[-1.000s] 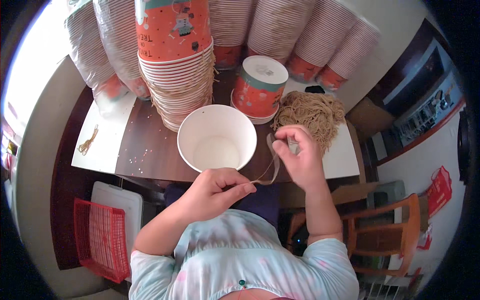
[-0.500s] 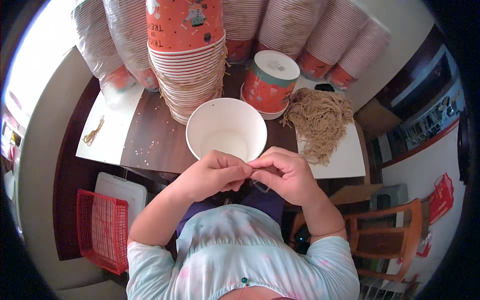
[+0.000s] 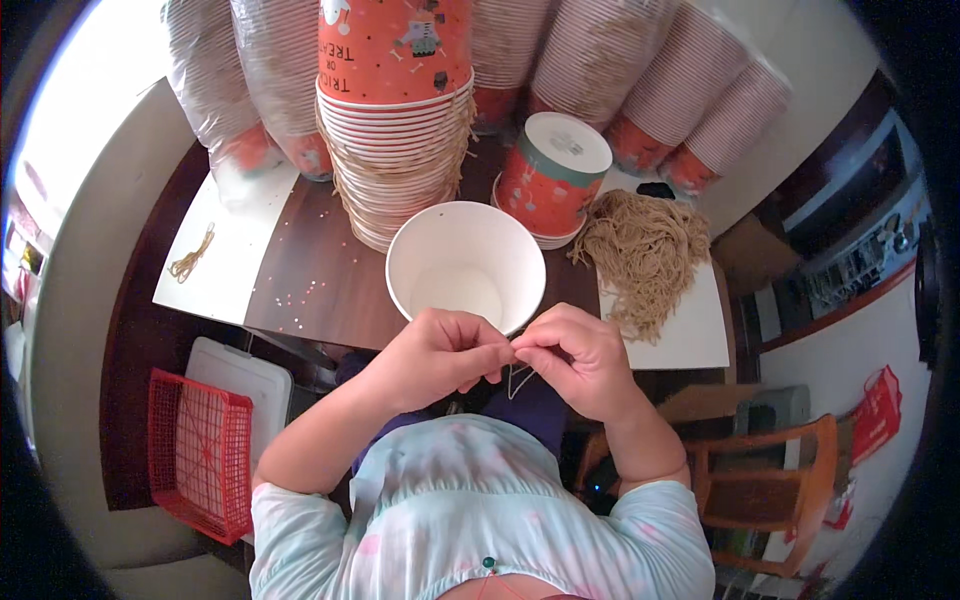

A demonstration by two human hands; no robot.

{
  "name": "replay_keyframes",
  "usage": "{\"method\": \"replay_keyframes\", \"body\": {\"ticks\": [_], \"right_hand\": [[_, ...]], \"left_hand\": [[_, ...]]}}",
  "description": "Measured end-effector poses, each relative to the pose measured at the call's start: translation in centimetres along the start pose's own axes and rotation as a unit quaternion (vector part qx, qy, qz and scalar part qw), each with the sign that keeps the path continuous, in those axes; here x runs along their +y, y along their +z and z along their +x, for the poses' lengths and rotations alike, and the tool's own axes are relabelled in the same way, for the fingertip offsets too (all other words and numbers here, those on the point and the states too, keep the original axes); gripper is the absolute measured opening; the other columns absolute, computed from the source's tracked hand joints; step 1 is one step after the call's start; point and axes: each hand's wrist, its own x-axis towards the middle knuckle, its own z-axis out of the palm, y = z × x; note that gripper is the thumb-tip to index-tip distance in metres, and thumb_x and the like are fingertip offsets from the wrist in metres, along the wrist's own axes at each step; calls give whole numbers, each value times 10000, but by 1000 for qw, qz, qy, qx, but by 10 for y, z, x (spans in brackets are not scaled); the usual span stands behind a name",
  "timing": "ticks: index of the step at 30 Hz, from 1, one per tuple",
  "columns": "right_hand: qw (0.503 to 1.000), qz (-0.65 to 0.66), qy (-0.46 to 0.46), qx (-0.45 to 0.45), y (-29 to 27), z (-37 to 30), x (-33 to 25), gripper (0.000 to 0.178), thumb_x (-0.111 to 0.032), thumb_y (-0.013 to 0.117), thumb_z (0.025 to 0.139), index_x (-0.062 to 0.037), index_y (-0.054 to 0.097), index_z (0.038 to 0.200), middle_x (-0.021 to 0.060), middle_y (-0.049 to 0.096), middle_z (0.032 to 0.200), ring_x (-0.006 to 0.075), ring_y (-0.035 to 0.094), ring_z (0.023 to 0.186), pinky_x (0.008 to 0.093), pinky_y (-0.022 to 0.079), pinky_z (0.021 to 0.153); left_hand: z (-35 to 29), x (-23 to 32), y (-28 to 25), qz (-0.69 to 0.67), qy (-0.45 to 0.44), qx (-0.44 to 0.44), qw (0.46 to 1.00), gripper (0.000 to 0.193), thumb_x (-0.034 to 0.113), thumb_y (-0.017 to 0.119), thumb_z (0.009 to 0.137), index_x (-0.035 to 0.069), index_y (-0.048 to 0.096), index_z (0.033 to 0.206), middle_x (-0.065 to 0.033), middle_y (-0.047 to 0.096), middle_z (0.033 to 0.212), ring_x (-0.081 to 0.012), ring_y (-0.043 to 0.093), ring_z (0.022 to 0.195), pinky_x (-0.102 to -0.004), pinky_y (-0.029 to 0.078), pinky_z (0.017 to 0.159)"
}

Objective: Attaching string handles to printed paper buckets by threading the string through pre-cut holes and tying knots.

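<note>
Both hands meet at the near rim of a white paper bucket [image 3: 466, 250], which faces me with its open mouth. My left hand [image 3: 440, 360] is closed in a pinch, thumb against bent fingers. Fingertip to fingertip with it, my right hand [image 3: 580, 358] pinches too. A thin pale cord [image 3: 517, 383] hangs in a small loop below the fingertips; its ends are hidden by the fingers. To the right lies a tangled heap of tan cords [image 3: 645, 250]. Behind the bucket, a tall stack of orange printed buckets [image 3: 395, 130] has tan cords hanging along its rims.
An upside-down orange bucket [image 3: 552, 190] stands behind on the right. More wrapped bucket stacks [image 3: 600, 60] line the back. A small cord bundle [image 3: 192, 255] lies on the left of the table. Below left is a red plastic basket [image 3: 205, 455]; a wooden chair [image 3: 765, 485] stands at right.
The view has shifted slightly, so the table things appear farther right. My hands stay pinched together at the bucket's near rim, and more of the cord loop shows below them.
</note>
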Motion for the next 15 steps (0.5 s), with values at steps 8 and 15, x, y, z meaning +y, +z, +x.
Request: {"method": "replay_keyframes", "body": {"ticks": [8, 15], "right_hand": [[997, -56, -19, -47, -5, 8, -21, 127, 14, 668, 766, -17, 601, 870, 113, 573, 798, 250, 593, 683, 320, 484, 602], [966, -200, -147, -72, -8, 45, -5, 97, -38, 654, 758, -11, 578, 810, 132, 547, 783, 310, 575, 687, 378, 481, 611]], "left_hand": [[-17, 12, 9, 61, 71, 58, 994, 90, 68, 651, 843, -21, 645, 832, -5, 618, 708, -58, 535, 597, -214, 446, 536], [3, 30, -23, 461, 299, 151, 822, 270, 52, 727, 698, 34, 646, 955, -109, 609, 863, -225, 601, 713, -305, 495, 630]]}}
